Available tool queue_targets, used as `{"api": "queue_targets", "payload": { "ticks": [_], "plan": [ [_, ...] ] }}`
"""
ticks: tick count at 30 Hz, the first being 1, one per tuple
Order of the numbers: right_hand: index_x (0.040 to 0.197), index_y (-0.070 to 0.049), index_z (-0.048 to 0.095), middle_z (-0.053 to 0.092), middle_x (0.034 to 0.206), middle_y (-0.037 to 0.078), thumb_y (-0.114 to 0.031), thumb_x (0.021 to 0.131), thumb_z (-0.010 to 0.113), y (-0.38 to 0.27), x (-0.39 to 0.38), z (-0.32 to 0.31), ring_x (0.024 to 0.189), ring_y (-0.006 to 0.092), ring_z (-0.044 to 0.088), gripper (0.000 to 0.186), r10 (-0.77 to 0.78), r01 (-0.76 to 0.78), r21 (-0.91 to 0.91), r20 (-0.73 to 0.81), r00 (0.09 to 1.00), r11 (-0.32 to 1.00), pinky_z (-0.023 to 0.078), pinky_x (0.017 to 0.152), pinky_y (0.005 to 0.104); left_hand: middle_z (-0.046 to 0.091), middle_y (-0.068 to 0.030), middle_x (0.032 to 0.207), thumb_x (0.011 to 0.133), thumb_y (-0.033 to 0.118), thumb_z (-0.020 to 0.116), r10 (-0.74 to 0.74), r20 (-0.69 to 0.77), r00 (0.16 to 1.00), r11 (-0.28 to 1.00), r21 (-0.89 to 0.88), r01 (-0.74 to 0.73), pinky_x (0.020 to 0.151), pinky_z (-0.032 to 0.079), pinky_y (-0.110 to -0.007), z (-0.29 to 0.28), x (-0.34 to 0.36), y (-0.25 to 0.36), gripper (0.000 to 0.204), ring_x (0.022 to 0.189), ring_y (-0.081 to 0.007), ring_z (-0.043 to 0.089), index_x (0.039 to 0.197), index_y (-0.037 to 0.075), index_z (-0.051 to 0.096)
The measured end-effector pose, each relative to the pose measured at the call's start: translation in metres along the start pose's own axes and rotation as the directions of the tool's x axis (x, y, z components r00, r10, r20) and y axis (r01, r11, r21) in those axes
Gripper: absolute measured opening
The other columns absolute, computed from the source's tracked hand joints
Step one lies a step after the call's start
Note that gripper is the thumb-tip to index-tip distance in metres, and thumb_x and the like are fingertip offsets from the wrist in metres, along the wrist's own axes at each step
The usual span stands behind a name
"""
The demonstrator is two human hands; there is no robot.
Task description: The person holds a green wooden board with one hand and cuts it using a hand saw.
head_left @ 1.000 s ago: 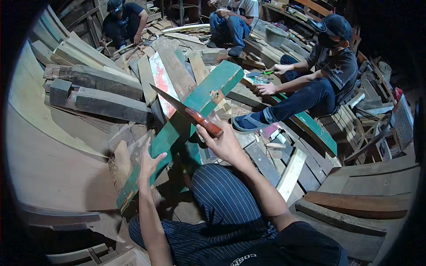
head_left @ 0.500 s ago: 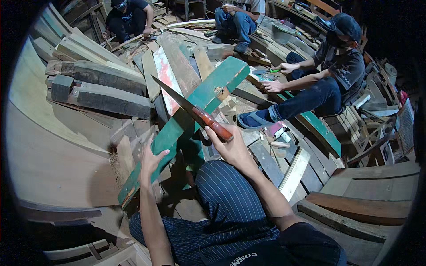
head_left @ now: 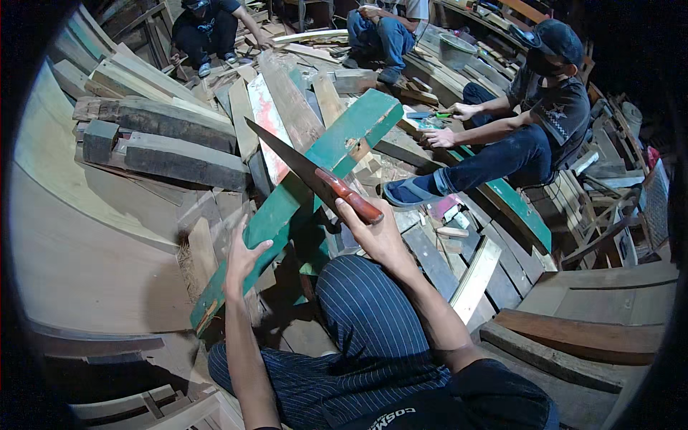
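Note:
A long green-painted wooden plank (head_left: 276,222) slants across in front of me, from lower left to upper right. Its paint is chipped near the far end and at the near corner. On its near left part rests my left hand (head_left: 242,256), thumb across the top face and fingers at the left edge. My right hand (head_left: 376,233) is closed round the red-brown wooden handle of a large knife (head_left: 294,159). The dark, pointed blade lies over the plank, tip toward the far left. Whether its edge touches the wood, I cannot tell.
Thick dark beams (head_left: 183,159) are piled at left, beside a large pale board (head_left: 79,258). Ahead lies a white-and-red board (head_left: 269,136). At right a seated person (head_left: 552,122) works over another green plank (head_left: 519,211). Two more people sit at the back. Scrap wood covers the floor.
The knife has turned slightly in my right hand, with more of its blade's side showing. At the far left back, a person's arm has shifted. My left hand and the plank stay put.

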State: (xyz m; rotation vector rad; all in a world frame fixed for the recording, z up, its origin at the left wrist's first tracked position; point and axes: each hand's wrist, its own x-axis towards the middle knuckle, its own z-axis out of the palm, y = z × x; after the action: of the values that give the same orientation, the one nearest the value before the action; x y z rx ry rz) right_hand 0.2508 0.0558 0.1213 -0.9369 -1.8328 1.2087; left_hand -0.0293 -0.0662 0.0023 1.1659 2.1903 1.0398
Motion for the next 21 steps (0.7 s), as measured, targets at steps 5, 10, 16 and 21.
{"api": "queue_targets", "payload": {
  "ticks": [5, 10, 16, 21],
  "plan": [
    [0.08, 0.004, 0.064, 0.057, 0.059, 0.01, -0.03, 0.095, 0.064, 0.004, 0.002, 0.001, 0.057, 0.0149, 0.055, 0.036, -0.037, 0.037, -0.006, -0.016, 0.999, 0.999, 0.044, 0.057, 0.0351, 0.051, -0.0219, 0.14, 0.07, 0.034, 0.086, 0.002, -0.007, 1.0, 0.999, 0.048, -0.001, 0.109, 0.039, -0.046, 0.002, 0.002, -0.008, 0.096, 0.13, -0.0344, 0.049, 0.149, 0.007, 0.04],
    [0.077, 0.003, 0.062, 0.054, 0.057, 0.006, -0.03, 0.095, 0.064, 0.002, 0.001, -0.001, 0.055, 0.0121, 0.051, 0.038, 0.023, -0.025, 0.041, 0.038, 0.999, 0.999, 0.041, 0.055, 0.0328, 0.051, -0.0216, 0.14, 0.069, 0.036, 0.087, -0.002, 0.015, 1.0, 1.0, 0.0, 0.002, 0.11, 0.037, -0.047, 0.003, 0.003, -0.01, 0.097, 0.131, -0.0356, 0.048, 0.149, 0.007, 0.04],
    [0.077, 0.002, 0.061, 0.051, 0.056, 0.004, -0.03, 0.095, 0.063, 0.006, -0.001, 0.002, 0.055, 0.0101, 0.048, 0.037, 0.026, -0.026, 0.019, 0.006, 1.0, 0.999, 0.04, 0.053, 0.0328, 0.051, -0.0229, 0.139, 0.069, 0.038, 0.087, 0.026, -0.02, 0.999, 0.998, 0.055, -0.025, 0.109, 0.037, -0.047, 0.009, 0.006, -0.025, 0.097, 0.131, -0.037, 0.047, 0.149, 0.007, 0.04],
    [0.077, 0.003, 0.063, 0.054, 0.058, 0.006, -0.029, 0.095, 0.064, 0.004, 0.001, 0.001, 0.056, 0.0108, 0.05, 0.037, 0.026, -0.026, 0.029, 0.03, 0.999, 0.999, 0.042, 0.054, 0.0327, 0.051, -0.0228, 0.139, 0.071, 0.042, 0.085, 0.072, 0.009, 0.997, 0.997, 0.033, -0.072, 0.109, 0.037, -0.047, 0.007, 0.011, -0.03, 0.097, 0.13, -0.0372, 0.048, 0.149, 0.007, 0.04]
  ]
}}
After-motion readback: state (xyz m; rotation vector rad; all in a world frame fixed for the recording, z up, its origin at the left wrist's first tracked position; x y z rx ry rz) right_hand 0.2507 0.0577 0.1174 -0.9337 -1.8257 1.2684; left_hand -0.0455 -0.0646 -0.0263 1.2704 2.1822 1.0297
